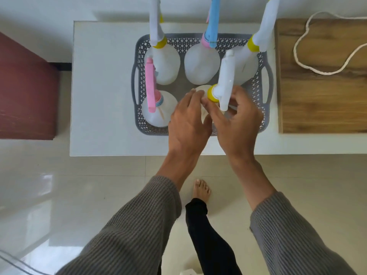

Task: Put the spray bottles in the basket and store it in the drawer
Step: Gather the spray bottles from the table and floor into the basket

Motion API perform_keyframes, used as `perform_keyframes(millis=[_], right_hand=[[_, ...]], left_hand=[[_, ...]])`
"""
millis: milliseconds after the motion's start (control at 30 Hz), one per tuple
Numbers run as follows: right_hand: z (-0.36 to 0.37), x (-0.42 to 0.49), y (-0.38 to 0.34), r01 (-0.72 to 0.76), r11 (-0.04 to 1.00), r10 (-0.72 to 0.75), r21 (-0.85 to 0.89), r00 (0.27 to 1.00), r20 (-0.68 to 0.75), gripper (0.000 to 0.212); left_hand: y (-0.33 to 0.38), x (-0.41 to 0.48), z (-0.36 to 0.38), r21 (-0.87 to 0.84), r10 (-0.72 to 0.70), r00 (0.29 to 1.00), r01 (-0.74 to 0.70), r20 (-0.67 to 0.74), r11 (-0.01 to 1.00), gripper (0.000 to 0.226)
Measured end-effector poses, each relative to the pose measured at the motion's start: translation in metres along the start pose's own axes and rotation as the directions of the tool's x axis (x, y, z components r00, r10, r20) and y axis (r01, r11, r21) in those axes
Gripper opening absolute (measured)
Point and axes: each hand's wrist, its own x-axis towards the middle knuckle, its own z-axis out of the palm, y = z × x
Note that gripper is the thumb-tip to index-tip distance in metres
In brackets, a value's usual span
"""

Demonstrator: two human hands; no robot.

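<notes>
- Now the yellow-collared bottle [215, 94] is held upright in the front-middle slot of the basket [267, 76], its white trigger head pointing toward 12 o'clock.
- It is flanked by both grips: the left hand [188, 120] is curled loosely at its 9 o'clock, fingers touching the body; the right hand [238, 118] is partly closed around the neck from 4 o'clock.
- Four other bottles are already seated; the pink-headed bottle [156, 108] stands just beside at 9 o'clock.
- Free room is judged to remain only at the basket's front right, toward 3 o'clock.
</notes>
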Motion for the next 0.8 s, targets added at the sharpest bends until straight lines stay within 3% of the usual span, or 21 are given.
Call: perform_keyframes(millis=[467, 667, 800], right_hand=[[0.017, 0.002, 0.014, -0.04, 0.999, 0.04, 0.003, 0.996, 0.077, 0.04], [0.011, -0.003, 0.018, -0.089, 0.995, 0.094, -0.042, 0.987, 0.134, 0.052], [-0.013, -0.034, 0.026, -0.155, 0.981, 0.16, -0.12, 0.986, 0.038, 0.065]], left_hand=[[-0.018, 0.002, 0.005, -0.03, -0.031, 0.999, 0.03, -0.027, 0.999, 0.035], [-0.02, -0.009, 0.001, -0.038, -0.028, 0.999, 0.029, 0.015, 0.999, 0.056], [-0.023, -0.048, -0.009, -0.044, 0.063, 0.997, -0.065, -0.054, 0.997, 0.058]])
